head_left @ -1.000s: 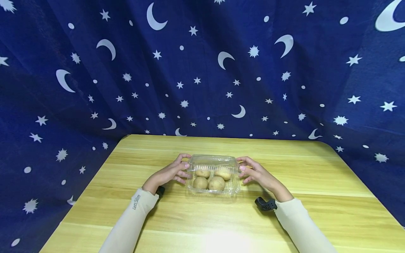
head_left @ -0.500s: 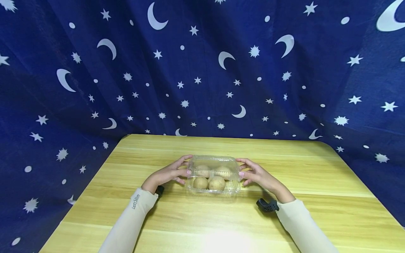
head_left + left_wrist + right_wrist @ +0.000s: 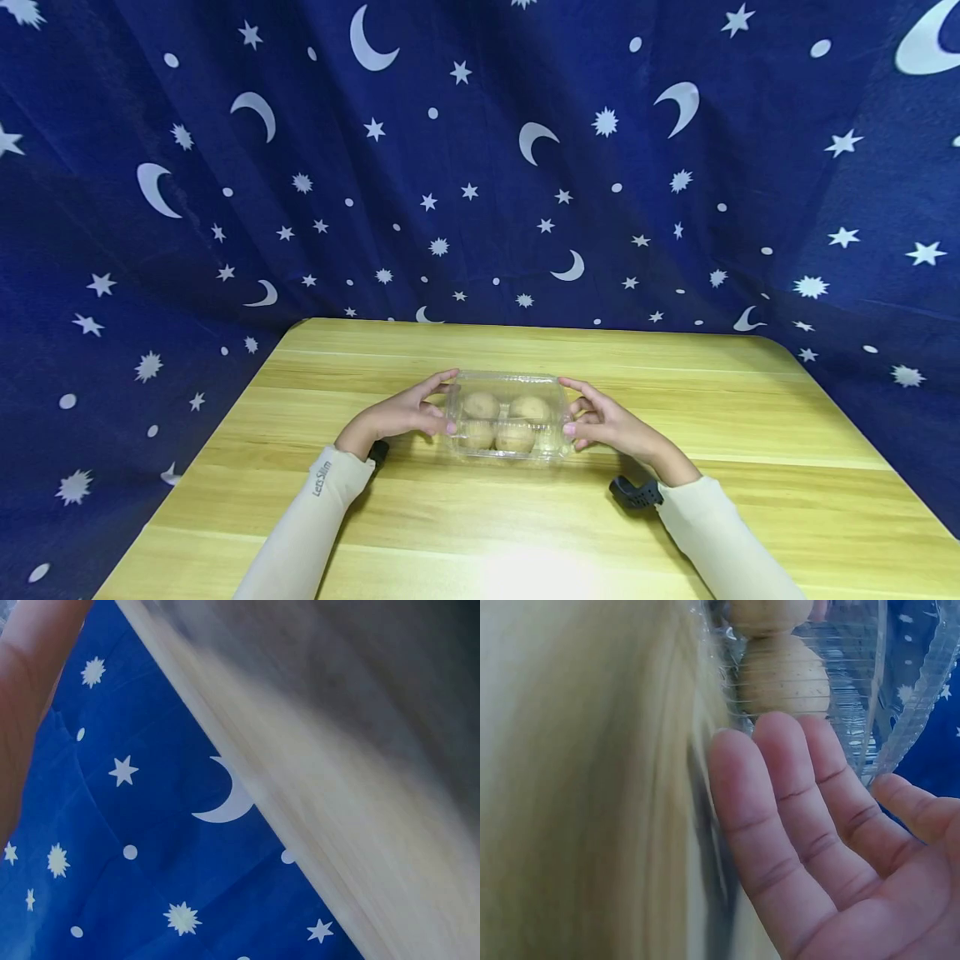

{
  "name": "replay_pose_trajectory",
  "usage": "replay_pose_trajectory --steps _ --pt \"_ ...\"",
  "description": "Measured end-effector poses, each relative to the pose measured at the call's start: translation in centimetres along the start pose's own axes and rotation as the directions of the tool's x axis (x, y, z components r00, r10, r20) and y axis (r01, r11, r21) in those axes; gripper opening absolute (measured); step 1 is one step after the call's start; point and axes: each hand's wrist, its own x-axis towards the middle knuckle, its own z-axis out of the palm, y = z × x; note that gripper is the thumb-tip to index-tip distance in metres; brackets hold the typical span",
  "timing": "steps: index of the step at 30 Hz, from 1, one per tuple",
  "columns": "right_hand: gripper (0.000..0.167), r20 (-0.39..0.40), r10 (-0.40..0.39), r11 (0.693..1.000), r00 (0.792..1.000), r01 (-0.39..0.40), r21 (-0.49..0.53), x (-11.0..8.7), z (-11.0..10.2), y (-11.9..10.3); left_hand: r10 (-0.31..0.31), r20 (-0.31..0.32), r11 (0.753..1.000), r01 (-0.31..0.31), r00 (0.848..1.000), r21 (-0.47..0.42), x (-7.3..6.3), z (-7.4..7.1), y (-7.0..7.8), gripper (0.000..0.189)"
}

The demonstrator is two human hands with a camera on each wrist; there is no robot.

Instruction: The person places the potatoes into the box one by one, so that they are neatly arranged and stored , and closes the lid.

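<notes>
A clear plastic clamshell box (image 3: 506,382) lies on the table with several potatoes (image 3: 480,406) inside. Its lid is down over them; whether it is latched cannot be made out. My left hand (image 3: 401,415) touches the box's left side, index finger at the far corner and thumb toward the near edge. On the opposite side, my right hand (image 3: 615,427) touches it in much the same way. The right wrist view shows the right fingers (image 3: 784,787) nearly straight beside the ribbed plastic, two potatoes behind it. Only part of the left hand (image 3: 34,682) appears in the left wrist view.
The box stands on a pale wooden table (image 3: 420,533). Behind and at the sides hangs a dark blue curtain (image 3: 480,158) with white moons and stars. A black wrist strap (image 3: 635,492) sits at the right sleeve.
The lid has swung down from half raised to lying over the potatoes. Both thumbs have moved toward the near side with it, while the box has stayed in place.
</notes>
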Motion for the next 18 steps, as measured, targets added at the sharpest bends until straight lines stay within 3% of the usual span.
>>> replay_pose_trajectory --steps 18 --pt "0.104 0.071 -0.044 0.998 0.997 0.041 0.050 0.0 0.0 1.2 0.005 0.018 1.000 -0.005 1.000 0.012 0.0 0.1 0.1 0.116"
